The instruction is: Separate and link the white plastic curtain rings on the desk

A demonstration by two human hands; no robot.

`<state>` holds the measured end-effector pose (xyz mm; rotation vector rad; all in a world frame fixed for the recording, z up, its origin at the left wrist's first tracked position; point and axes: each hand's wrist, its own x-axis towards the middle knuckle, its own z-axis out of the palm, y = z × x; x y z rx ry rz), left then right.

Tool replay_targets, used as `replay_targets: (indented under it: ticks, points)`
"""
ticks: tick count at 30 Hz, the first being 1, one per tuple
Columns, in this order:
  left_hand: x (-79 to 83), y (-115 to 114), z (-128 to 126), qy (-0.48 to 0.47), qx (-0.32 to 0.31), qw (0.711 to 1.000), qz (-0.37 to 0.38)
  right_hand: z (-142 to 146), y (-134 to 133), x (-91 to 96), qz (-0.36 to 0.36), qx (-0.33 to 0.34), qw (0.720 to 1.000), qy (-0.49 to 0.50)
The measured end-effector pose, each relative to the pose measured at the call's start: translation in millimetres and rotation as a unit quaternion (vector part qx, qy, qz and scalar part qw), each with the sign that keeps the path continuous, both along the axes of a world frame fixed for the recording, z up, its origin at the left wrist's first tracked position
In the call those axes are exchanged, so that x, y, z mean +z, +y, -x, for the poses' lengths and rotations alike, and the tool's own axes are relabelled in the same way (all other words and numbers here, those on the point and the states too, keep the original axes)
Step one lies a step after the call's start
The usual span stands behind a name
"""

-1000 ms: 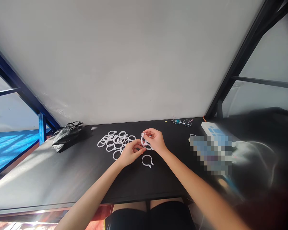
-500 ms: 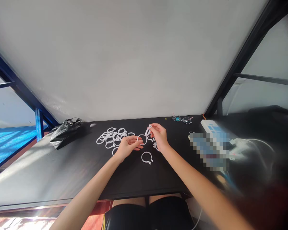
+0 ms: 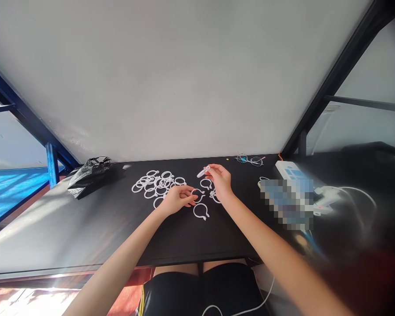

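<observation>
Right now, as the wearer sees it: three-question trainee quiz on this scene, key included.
1. True or false: the right hand holds a white ring.
2. Which lies left of the ring pile?
a) glasses
b) black bag
c) right hand
3. Which hand is nearer the ring pile?

Key:
1. True.
2. b, the black bag.
3. The left hand.

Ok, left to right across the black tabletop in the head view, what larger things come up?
Crumpled black plastic bag, heap of white rings, right hand, thin-framed round eyeglasses, white box with blue patches.
</observation>
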<state>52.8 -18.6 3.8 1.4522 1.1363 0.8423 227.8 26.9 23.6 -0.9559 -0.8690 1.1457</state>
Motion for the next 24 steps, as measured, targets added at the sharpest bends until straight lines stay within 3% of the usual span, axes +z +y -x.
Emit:
replay_targets:
  ticks: [6,12,17,24]
  points:
    - [-2.2,0,0,0.028,0.057,0.993,-0.099,4,-8,6.1,0.006,0.131,0.991,-0.016]
    - [6.7,3,3,-0.085,0.066,0.992,-0.071,8,-16,5.2,-0.018,0.223,0.973,-0.057]
    - [12.7,2,5,-0.106,0.041,0.993,-0.038,8,-17,4.0,-0.016,0.231,0.971,-0.053]
    - [11.7,5,8,-0.131,0.069,0.989,0.000,11,-18,4.4,-0.034,0.202,0.977,-0.065]
